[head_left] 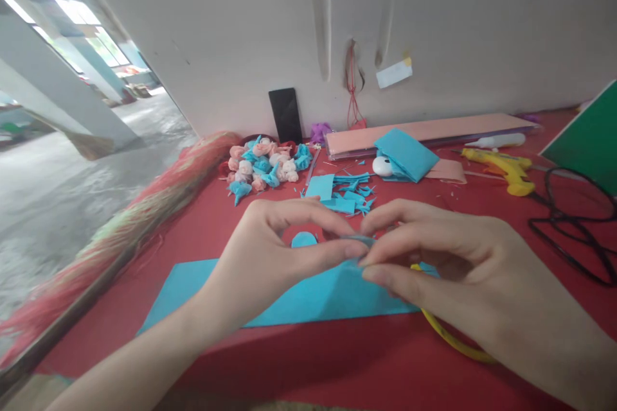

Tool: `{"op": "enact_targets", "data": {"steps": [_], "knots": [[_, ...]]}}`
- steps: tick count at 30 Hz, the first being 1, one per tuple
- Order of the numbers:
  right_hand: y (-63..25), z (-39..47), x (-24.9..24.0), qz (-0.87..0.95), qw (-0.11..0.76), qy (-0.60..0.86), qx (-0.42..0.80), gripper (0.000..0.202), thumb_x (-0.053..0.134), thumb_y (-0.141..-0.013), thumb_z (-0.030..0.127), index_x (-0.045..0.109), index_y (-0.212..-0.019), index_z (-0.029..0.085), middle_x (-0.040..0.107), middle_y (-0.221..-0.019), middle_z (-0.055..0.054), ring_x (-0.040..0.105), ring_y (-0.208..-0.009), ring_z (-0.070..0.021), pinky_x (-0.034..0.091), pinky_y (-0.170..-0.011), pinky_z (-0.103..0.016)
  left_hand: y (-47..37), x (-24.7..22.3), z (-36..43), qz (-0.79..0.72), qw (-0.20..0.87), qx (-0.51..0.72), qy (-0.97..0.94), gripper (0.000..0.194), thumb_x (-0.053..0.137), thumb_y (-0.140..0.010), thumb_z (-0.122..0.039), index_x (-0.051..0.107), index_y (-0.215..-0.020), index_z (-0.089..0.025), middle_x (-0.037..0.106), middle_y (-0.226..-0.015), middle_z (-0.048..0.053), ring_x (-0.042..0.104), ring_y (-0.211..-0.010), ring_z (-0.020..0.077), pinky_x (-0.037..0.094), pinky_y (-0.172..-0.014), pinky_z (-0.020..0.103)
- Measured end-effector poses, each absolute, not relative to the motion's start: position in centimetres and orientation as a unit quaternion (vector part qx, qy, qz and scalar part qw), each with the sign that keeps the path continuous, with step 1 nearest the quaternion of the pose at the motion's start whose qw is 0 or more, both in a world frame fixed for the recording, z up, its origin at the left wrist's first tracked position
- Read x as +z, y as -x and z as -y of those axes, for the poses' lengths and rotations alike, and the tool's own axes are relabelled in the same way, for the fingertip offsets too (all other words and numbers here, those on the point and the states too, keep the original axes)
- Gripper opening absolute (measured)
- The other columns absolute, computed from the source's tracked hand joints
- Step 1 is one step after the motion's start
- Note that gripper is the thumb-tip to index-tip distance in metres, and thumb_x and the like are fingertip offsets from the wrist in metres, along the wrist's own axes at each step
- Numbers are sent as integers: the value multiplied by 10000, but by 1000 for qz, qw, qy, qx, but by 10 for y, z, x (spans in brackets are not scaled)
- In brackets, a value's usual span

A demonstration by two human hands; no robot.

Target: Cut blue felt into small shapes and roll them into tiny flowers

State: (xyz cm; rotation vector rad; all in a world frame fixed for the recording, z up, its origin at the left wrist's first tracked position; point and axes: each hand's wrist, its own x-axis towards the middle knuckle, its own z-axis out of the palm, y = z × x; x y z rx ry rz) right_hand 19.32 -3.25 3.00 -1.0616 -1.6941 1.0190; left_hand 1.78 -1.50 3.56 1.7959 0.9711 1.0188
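Two bare hands and forearms in view, nothing else of the body. Left hand (pixel 270 250): no ring, no watch, no glove. Left forearm (pixel 144 359) bare, no sleeve showing down to the frame edge. Right hand (pixel 448 257): no ring or band either. Right forearm (pixel 554 347) bare too, no cuff visible. Fingers (pixel 405 279) slim and long, nails short, unpainted, plain look. No bracelets, tape, tattoos or marks that can be made out. Slight motion blur and wide-lens stretch at the edges, so fine skin detail can't be read.
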Motion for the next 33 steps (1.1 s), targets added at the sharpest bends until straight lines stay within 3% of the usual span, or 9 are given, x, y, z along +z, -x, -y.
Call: {"op": "enact_targets", "data": {"steps": [13,17,25,33], "knots": [[-191,29,24,688,461,419,373,95,706,-689,208,692,-615,265,666,-709,59,585,-589,-67,450,-452,-101,-4,30,10,-398,386,428,-714,102,626,-800,-217,677,-858,-284,688,-826,-91,614,-712,50,476,-638,104],[-192,30,21,692,454,418,375,98,699,-697,208,687,-630,278,676,-736,68,595,-587,-70,455,-457,-109,-3,30,12,-373,407,382,-741,120,576,-839,-244,675,-896,-283,693,-864,-88,616,-799,59,472,-706,110],[-191,29,21,674,453,422,403,99,701,-694,223,682,-613,278,657,-731,36,587,-568,-100,477,-459,-167,-3,31,14,-323,407,391,-760,183,611,-790,-138,672,-916,-255,685,-876,-58,597,-824,101,485,-758,192],[-188,30,22,662,447,405,445,103,688,-700,189,688,-636,270,645,-729,42,579,-552,-80,491,-491,-164,-5,25,17,-331,380,402,-765,184,601,-790,-102,650,-865,-262,664,-842,-72,585,-775,79,470,-711,174]]}}
